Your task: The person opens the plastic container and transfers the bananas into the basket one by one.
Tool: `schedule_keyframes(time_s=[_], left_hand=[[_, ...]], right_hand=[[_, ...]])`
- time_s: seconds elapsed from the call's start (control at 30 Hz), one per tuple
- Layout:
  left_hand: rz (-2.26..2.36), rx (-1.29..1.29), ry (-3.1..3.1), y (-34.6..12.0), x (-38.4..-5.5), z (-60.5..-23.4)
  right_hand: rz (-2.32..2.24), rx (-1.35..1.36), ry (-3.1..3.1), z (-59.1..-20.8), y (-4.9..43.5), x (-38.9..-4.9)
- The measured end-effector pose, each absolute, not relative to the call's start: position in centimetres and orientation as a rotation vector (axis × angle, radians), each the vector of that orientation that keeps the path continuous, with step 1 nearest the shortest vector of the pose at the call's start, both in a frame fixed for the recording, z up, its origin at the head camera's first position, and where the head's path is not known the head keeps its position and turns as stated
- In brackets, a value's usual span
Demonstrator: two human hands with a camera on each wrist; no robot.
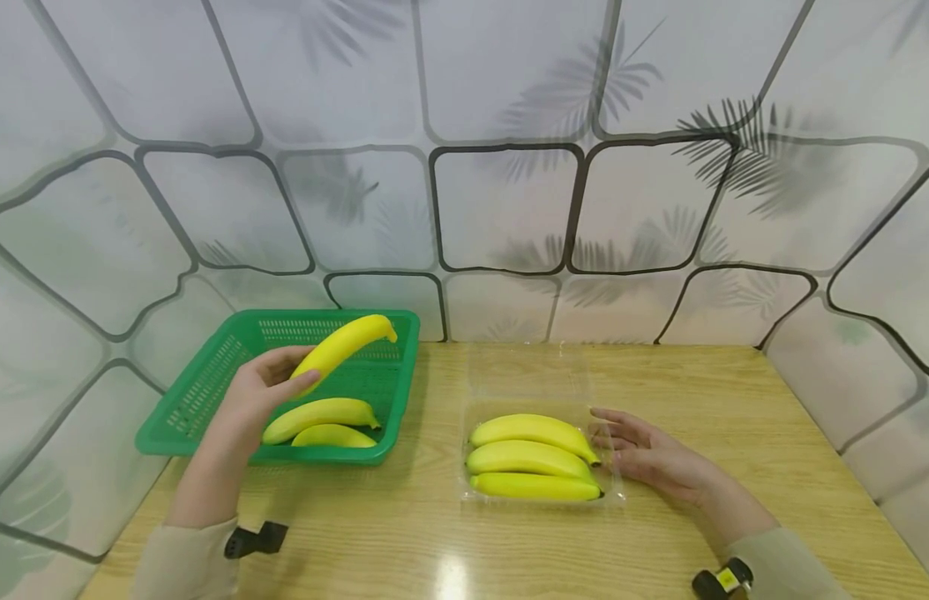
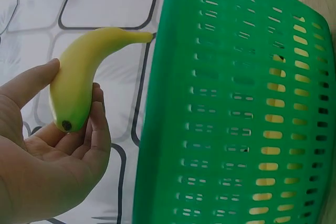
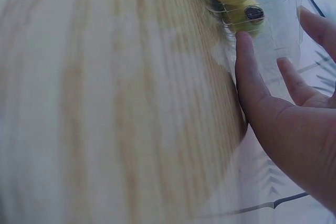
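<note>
My left hand [image 1: 257, 387] grips a yellow banana [image 1: 346, 343] above the green basket [image 1: 389, 454]. In the left wrist view the thumb lies on one side of the banana [image 2: 79, 77] and the fingers on the other; its greenish end faces the camera. Two more bananas [image 1: 322, 417] lie in the basket. To the right, a clear plastic box [image 1: 524, 404] with its lid folded back holds three bananas [image 1: 535, 457] side by side. My right hand [image 1: 659, 458] is at the box's right side, fingers extended. The right wrist view has the thumb tip at the clear wall.
A wooden table [image 1: 404, 533] bears the basket and the box. Behind and at both sides stand patterned panels [image 1: 501, 208] with a stone and leaf print. Each wrist carries a black strap fitting [image 1: 256, 540].
</note>
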State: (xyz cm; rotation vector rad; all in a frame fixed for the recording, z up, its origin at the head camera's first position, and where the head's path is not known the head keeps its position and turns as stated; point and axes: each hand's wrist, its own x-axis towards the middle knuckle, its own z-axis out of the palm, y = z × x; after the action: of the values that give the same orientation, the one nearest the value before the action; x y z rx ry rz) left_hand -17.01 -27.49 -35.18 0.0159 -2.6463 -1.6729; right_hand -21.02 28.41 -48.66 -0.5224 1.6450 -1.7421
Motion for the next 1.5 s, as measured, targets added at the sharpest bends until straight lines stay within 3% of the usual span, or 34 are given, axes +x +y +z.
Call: schedule_keyframes(time_s=[1.5], left_hand=[[-1.634,0.240,-2.770,-31.2,-18.2,-39.0]], right_hand=[[-1.755,-0.538,1.637,-48.4,28.4,-20.9]])
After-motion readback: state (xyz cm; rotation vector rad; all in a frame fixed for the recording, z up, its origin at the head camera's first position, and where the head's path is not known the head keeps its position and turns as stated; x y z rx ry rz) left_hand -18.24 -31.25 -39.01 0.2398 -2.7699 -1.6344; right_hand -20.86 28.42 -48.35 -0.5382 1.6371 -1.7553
